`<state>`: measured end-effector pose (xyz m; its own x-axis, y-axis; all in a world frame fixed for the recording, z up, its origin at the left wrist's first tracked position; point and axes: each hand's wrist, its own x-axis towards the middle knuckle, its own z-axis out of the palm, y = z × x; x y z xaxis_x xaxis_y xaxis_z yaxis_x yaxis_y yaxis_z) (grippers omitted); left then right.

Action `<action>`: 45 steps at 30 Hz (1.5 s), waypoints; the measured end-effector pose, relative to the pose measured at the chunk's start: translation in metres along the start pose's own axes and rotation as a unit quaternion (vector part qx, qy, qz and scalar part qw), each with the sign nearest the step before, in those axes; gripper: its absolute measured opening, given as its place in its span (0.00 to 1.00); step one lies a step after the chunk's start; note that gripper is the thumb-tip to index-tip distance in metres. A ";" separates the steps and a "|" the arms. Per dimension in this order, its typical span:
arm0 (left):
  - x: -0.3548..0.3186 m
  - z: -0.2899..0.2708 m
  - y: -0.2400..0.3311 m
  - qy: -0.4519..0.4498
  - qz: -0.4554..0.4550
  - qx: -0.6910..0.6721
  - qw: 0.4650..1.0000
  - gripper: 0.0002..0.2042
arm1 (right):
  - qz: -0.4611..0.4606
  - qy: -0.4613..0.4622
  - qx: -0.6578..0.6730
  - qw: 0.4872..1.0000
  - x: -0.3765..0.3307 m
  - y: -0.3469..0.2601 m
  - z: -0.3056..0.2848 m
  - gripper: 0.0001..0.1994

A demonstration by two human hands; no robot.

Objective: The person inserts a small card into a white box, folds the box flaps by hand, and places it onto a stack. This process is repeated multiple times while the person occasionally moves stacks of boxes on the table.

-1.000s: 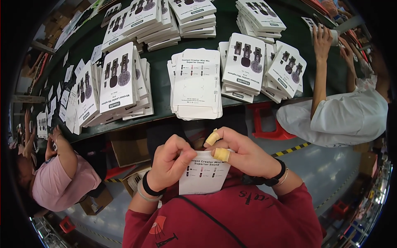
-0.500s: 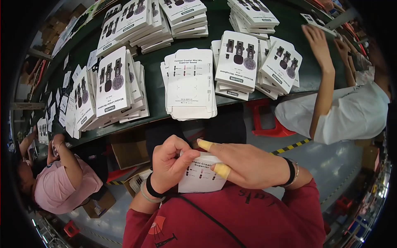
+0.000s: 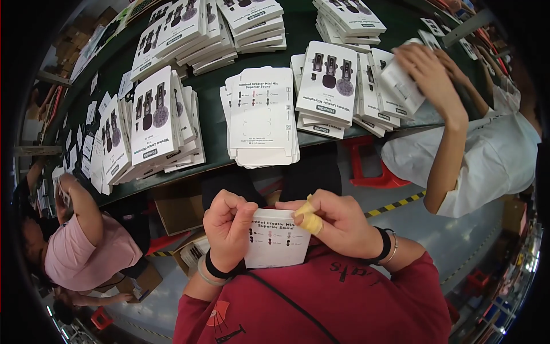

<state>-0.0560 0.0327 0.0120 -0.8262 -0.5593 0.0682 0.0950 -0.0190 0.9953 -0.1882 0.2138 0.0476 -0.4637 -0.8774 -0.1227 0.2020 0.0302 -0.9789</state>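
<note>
Both the left hand (image 3: 229, 229) and right hand (image 3: 338, 223) pinch a flat white carton blank (image 3: 275, 243), apparently mid-fold; next calls for creasing its flaps squarely.

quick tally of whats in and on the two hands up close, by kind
flat white printed cardboard carton, held by left hand and right hand: 1
yellow finger tapes: 2
black wristbands: 2
thin pale bracelets: 2
total: 7
</note>
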 end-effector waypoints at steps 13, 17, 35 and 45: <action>0.037 0.004 0.005 0.030 0.110 -0.032 0.993 0.18 | -0.133 0.093 -0.201 0.966 0.000 -0.063 -0.057 0.14; 0.058 -0.003 -0.008 0.009 0.070 0.264 0.962 0.26 | -0.359 0.313 -0.163 0.864 0.037 -0.032 -0.077 0.16; 0.111 0.000 -0.033 0.049 0.035 0.488 0.871 0.29 | -0.274 0.330 -0.524 0.736 0.063 0.020 -0.096 0.13; 0.094 -0.006 -0.027 0.085 0.007 0.102 0.991 0.13 | -0.308 0.290 -0.484 0.766 0.045 0.011 -0.064 0.13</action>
<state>-0.1327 -0.0243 -0.0084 -0.7179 -0.6907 0.0874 -0.0220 0.1480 0.9887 -0.2622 0.2059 0.0208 -0.5757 -0.5165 0.6339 -0.8134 0.2830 -0.5082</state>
